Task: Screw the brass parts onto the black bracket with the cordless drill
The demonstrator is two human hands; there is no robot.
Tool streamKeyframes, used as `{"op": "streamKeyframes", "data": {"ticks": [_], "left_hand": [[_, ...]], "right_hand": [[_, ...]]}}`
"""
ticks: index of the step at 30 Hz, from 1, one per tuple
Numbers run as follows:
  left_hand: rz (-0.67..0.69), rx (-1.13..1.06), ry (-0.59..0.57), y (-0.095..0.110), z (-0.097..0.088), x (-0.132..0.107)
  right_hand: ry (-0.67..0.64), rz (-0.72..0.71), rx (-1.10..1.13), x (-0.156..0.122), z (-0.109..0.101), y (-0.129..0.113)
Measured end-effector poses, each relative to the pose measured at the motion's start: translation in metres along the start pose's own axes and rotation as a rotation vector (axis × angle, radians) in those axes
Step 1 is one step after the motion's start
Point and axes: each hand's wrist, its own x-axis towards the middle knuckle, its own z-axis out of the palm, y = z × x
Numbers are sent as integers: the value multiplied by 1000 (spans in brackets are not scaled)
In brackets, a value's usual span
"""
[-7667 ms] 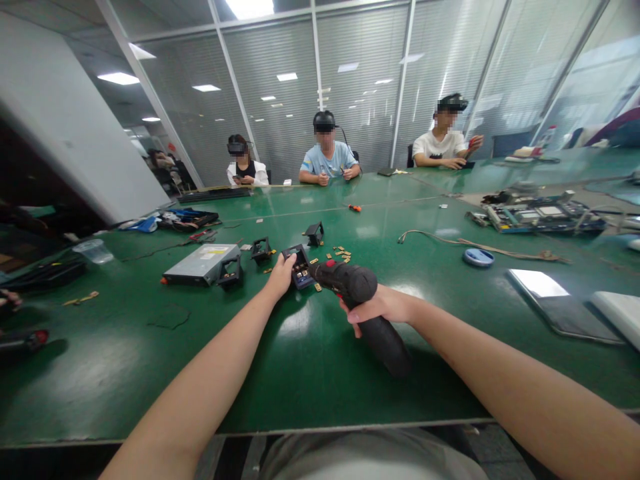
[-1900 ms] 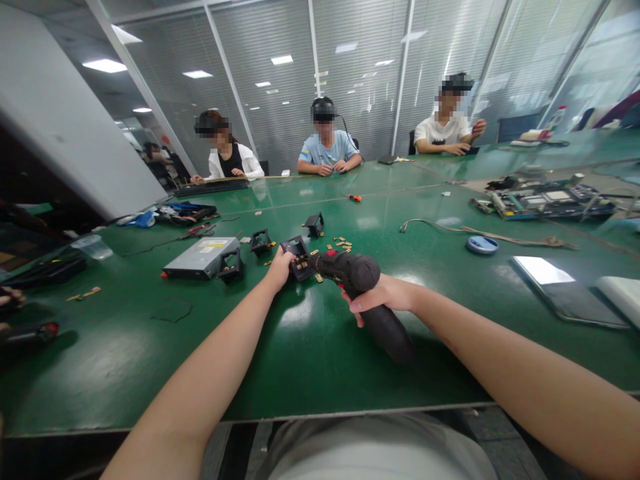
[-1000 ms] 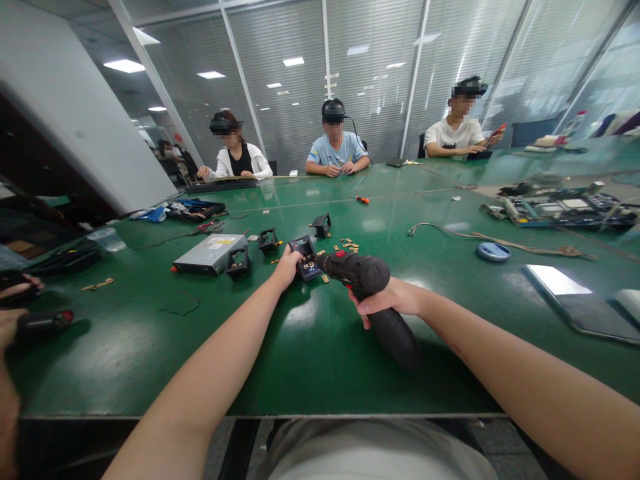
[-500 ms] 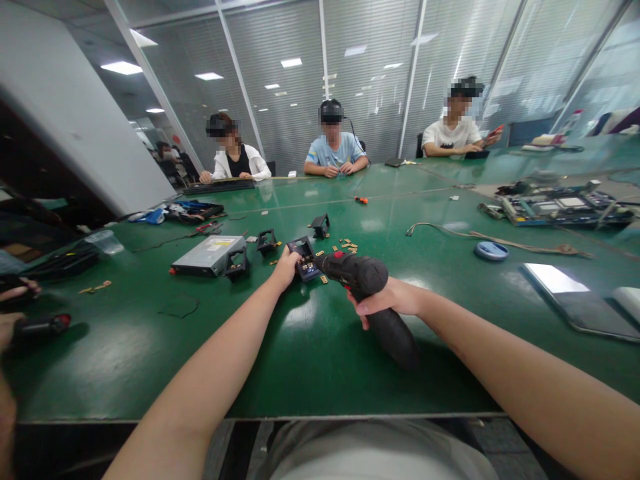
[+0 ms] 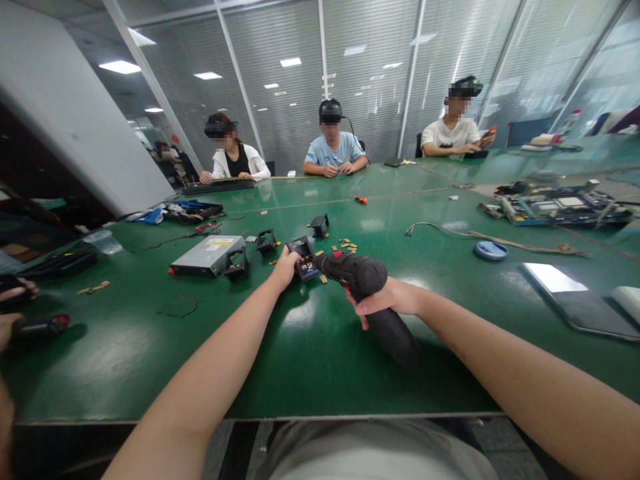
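My right hand [image 5: 387, 301] is wrapped round the grip of a black electric screwdriver [image 5: 367, 293], whose nose points left into a small black square part [image 5: 303, 257]. My left hand [image 5: 284, 268] is closed on that part's near left edge and steadies it on the green table [image 5: 310, 347]. Several small brass pieces [image 5: 345, 245] lie scattered just behind the part. Two similar black frame parts [image 5: 267, 241] [image 5: 319, 225] stand behind and to the left.
A grey drive box [image 5: 207, 254] with a black bracket [image 5: 236, 263] lies left of my hands. A circuit board [image 5: 555, 207], a cable [image 5: 490, 241], a blue disc [image 5: 491, 250] and a tablet [image 5: 575, 297] lie right. Three people sit along the far side. Another person's hands hold a tool [image 5: 35, 327] at far left.
Almost nothing differs: my hands stay on the screwdriver and the part. The head view has shifted slightly, and the people opposite have moved a little.
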Motion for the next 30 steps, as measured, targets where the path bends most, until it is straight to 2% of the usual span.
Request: {"op": "streamKeyframes", "data": {"ticks": [15,30], "left_hand": [[53,-5,0,-3,0,2],[16,-18,-5,-3,-1,2]], "right_hand": [[-6,-7,8,1,-1,2],[-5,-8,1,0,-1,2]]}}
